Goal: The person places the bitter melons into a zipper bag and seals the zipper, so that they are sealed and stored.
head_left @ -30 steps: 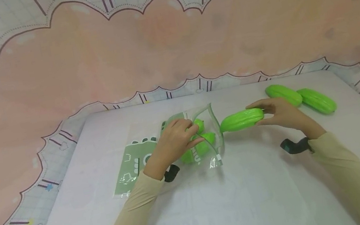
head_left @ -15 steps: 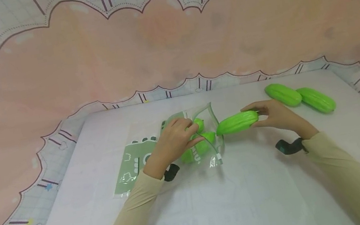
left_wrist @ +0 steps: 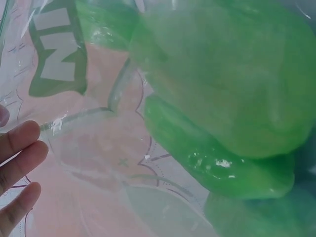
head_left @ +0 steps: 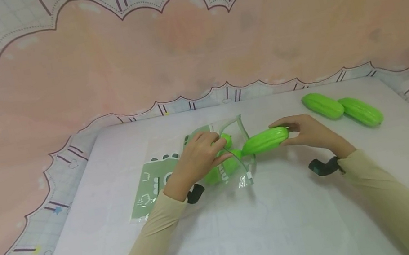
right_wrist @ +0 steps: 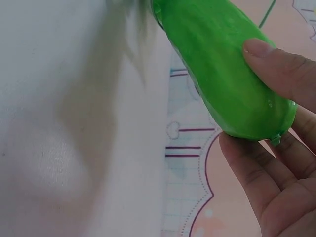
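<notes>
My left hand (head_left: pixel 202 154) pinches the edge of a clear zip bag (head_left: pixel 153 184) with a green print and a white slider. Its mouth faces right and gapes. Several green pieces (head_left: pixel 232 166) show through the plastic, their shapes partly hidden. In the left wrist view, green pieces (left_wrist: pixel 217 74) fill much of the bag, with fingers at the left edge. My right hand (head_left: pixel 305 131) grips the right end of a green toy cucumber (head_left: pixel 265 141), whose far tip is at the bag's mouth. Thumb and fingers hold its stem end (right_wrist: pixel 237 84) in the right wrist view.
Two more green toy cucumbers lie at the back right, the left one (head_left: pixel 323 106) touching the right one (head_left: pixel 361 111). The white tabletop (head_left: pixel 225 242) runs back to a patterned peach cloth (head_left: pixel 191 52). Dark camera mounts sit at both wrists.
My right hand has moved left with the toy cucumber, bringing its tip from beside the bag's rim to inside the mouth. The left hand has kept its place on the bag.
</notes>
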`<act>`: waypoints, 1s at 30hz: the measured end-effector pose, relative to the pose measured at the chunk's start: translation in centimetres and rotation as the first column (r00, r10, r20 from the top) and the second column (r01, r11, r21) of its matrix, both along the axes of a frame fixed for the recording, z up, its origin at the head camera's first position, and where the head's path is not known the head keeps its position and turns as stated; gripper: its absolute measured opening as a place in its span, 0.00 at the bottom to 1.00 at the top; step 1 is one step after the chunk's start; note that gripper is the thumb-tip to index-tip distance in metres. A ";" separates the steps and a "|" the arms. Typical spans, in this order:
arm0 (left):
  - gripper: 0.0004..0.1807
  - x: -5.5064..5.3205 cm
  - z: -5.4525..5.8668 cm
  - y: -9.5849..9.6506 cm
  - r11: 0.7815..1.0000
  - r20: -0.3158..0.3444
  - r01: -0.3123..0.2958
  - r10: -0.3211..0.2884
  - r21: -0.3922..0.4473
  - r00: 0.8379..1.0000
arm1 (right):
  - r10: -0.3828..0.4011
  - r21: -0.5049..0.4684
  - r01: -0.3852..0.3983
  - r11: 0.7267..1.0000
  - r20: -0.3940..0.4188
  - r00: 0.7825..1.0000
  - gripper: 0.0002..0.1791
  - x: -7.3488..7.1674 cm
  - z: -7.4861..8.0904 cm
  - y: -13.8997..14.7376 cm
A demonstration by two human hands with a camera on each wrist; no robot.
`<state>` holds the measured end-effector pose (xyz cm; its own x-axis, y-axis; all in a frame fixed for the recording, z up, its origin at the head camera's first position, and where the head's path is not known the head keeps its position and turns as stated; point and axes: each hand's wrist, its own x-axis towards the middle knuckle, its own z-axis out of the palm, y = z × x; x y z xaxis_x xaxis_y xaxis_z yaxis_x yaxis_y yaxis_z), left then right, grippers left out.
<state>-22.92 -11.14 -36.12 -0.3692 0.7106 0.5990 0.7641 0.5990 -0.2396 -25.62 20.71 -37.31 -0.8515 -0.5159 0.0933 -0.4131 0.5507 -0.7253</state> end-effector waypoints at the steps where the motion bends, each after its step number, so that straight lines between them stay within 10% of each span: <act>1: 0.17 0.0 0.0 0.0 1.000 0.000 -0.003 0.003 -0.002 1.000 | 0.004 -0.003 -0.004 1.000 -0.004 1.000 0.29 -0.1 0.0 -0.1; 30: 0.16 -0.2 0.0 0.4 1.000 -0.010 0.005 -0.005 0.004 1.000 | 0.056 -0.085 -0.055 0.995 0.010 0.998 0.30 -1.1 -1.0 -3.1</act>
